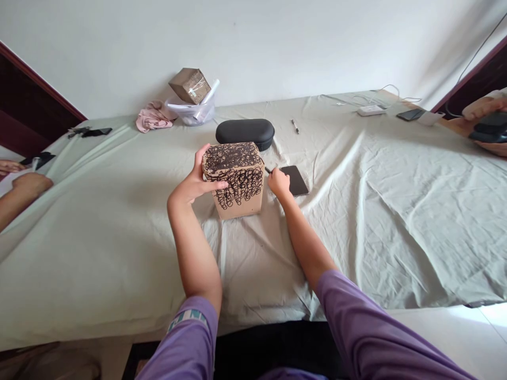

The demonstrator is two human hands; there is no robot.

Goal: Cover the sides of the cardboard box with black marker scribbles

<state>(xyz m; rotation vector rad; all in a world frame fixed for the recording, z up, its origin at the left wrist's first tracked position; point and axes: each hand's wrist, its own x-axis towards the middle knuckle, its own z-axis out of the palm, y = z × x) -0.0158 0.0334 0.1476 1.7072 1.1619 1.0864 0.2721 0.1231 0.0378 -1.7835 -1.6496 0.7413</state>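
A brown cardboard box (240,203) stands upright on the cloth-covered table, its top and the upper part of its near side covered in black looped scribbles. My left hand (200,179) grips the box at its left side, thumb on the near face and fingers by the top edge. In my right hand (279,182) is a black marker (268,170), its tip pointing at the box's right side; whether it touches cannot be made out. Just beyond the right hand lies a flat dark tablet-like object (296,180). Behind the box sits a black zip case (245,131).
At the back, a clear plastic tub (194,115) holds a taped brown box (190,85), beside a pink cloth (153,117). A pen (295,126) and a white power strip (371,110) lie farther right. Other people's hands (31,183) show at both edges.
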